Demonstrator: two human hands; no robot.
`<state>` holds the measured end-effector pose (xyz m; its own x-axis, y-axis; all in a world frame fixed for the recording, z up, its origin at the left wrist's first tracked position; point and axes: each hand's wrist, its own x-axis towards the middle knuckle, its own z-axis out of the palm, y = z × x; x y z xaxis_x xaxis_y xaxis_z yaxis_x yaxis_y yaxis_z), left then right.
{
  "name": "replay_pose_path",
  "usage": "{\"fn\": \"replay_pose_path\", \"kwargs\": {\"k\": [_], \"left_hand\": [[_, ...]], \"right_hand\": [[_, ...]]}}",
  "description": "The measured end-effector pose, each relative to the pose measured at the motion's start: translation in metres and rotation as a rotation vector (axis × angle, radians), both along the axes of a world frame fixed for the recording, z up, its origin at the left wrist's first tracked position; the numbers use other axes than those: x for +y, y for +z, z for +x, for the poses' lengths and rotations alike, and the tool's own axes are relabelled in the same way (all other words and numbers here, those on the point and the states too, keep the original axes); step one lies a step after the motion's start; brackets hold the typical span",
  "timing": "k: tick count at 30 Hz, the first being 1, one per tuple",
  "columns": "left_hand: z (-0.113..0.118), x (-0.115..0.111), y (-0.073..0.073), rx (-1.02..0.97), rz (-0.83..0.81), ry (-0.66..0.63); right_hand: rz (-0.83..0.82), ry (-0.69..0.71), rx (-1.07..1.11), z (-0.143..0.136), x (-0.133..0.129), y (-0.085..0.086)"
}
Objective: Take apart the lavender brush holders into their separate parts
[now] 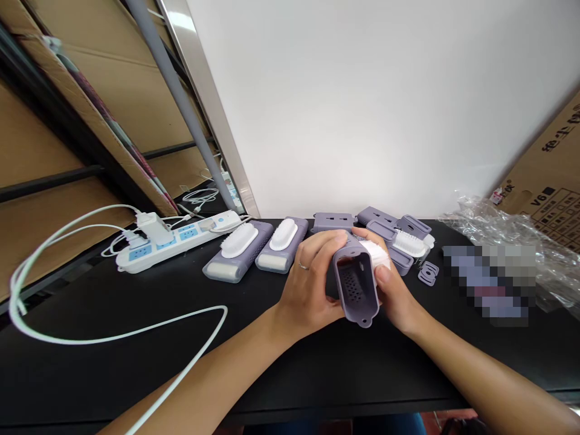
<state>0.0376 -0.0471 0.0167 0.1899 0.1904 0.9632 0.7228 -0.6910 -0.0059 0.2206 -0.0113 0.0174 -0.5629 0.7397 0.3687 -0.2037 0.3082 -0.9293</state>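
My left hand [308, 284], a ring on one finger, is wrapped round a hollow purple-grey plastic case [356, 290]. The case's open end faces me, showing small holes inside and a tab with a hole at the lower edge. A white oval brush head [376, 252] lies against the case's right side. My right hand [396, 296] closes over that brush head and presses its thumb on it. Part of the brush and the right fingers are hidden behind the case. Beyond my hands lie another case [333, 221] and a loose white brush [409, 243].
Two cases with white brushes on top, one further left [238, 251] and one nearer [281, 244], lie left of my hands. A power strip [181, 238] with a looping white cable [136, 331] is at left. Clear plastic wrap [512, 232] and a cardboard box [544, 175] are at right.
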Motion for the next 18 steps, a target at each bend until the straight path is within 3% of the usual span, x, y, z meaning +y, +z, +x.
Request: {"fn": "replay_pose_path", "kwargs": {"k": [5, 18], "left_hand": [[-0.0005, 0.0057, -0.004, 0.002, -0.05, -0.103], [0.002, 0.0033, -0.0095, 0.007, -0.128, -0.071]], "right_hand": [[0.054, -0.019, -0.045, 0.0013, 0.0048, -0.0017], [0.115, -0.192, -0.043, -0.004, 0.0022, -0.001]]}}
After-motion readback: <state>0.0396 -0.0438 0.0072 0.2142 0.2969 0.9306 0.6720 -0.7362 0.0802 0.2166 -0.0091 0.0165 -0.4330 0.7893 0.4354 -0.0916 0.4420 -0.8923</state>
